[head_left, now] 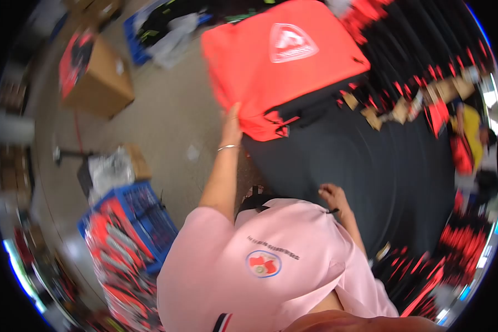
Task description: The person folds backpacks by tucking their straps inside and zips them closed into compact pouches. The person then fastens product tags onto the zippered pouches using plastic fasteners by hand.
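Observation:
A large red-orange bag (254, 61) with a white shield-shaped logo and a black underside lies at the top middle, on the far end of a dark table (371, 166). My left hand (232, 123) is at the bag's near left corner, its fingers partly hidden by the fabric. Lower right, my right hand (333, 196) is over the near part of the dark surface, close to my body, fingers slightly bent and holding nothing that I can see.
Piles of black and red pieces (415, 55) line the table's far right, with more (409, 276) at the lower right. On the left are a cardboard box (102, 77) and a blue crate (144, 216). A person in yellow (471, 130) is at the right.

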The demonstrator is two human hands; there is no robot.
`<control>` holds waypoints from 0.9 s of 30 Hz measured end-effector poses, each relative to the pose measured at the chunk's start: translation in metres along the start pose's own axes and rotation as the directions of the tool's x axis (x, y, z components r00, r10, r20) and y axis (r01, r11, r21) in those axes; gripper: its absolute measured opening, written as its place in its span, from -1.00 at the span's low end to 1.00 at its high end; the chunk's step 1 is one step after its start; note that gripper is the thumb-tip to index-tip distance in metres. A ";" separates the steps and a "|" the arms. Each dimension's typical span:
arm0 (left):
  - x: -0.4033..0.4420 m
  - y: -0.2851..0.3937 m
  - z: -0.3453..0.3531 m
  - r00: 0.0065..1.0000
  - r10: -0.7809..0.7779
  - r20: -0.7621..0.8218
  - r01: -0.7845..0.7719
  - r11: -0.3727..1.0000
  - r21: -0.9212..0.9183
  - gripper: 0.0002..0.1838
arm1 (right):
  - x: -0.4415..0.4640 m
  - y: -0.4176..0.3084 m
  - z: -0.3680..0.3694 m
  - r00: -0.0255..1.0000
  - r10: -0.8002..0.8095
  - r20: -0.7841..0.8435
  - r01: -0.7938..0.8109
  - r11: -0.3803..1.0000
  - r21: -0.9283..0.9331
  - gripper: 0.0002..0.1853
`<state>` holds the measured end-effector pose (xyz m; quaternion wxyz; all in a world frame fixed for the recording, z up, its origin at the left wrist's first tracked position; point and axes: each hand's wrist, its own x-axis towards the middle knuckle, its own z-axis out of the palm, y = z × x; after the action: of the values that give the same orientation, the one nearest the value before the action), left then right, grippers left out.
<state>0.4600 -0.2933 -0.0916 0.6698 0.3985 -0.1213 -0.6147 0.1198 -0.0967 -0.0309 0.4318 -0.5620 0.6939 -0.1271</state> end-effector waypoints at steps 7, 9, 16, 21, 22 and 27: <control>0.024 0.026 -0.021 0.951 0.307 0.020 -0.259 0.764 0.591 -0.23 | -0.040 -0.104 -0.087 0.876 -0.184 -0.446 0.301 0.931 0.207 -0.79; 0.011 0.059 0.012 0.654 0.640 0.403 -0.381 -0.181 0.907 -0.16 | -0.056 -0.112 -0.102 0.844 -0.167 -0.510 0.296 0.938 0.182 -0.79; -0.042 0.023 0.146 0.497 0.067 0.865 -0.706 -0.549 0.448 -0.17 | -0.106 -0.051 -0.062 0.865 -0.153 -0.478 0.218 0.972 0.083 -0.78; 0.018 -0.039 0.121 0.497 -0.204 0.844 -0.758 -0.576 0.307 -0.75 | -0.158 0.017 -0.030 0.879 -0.044 -0.474 0.066 0.997 0.030 -0.72; 0.013 -0.046 0.118 0.409 -0.210 0.888 -0.800 -0.551 0.238 -0.75 | -0.175 0.028 -0.031 0.890 0.002 -0.456 0.034 0.997 0.071 -0.71; 0.054 -0.066 0.096 0.508 -0.288 0.812 -0.532 -0.846 0.034 -0.53 | -0.270 0.095 -0.046 0.628 0.148 -0.764 -0.034 0.986 0.164 -0.75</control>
<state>0.3612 -0.3752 -0.0921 -0.0092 0.4305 -0.8771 0.2129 0.0212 0.1609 0.0565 0.1353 -0.3872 0.8292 -0.3797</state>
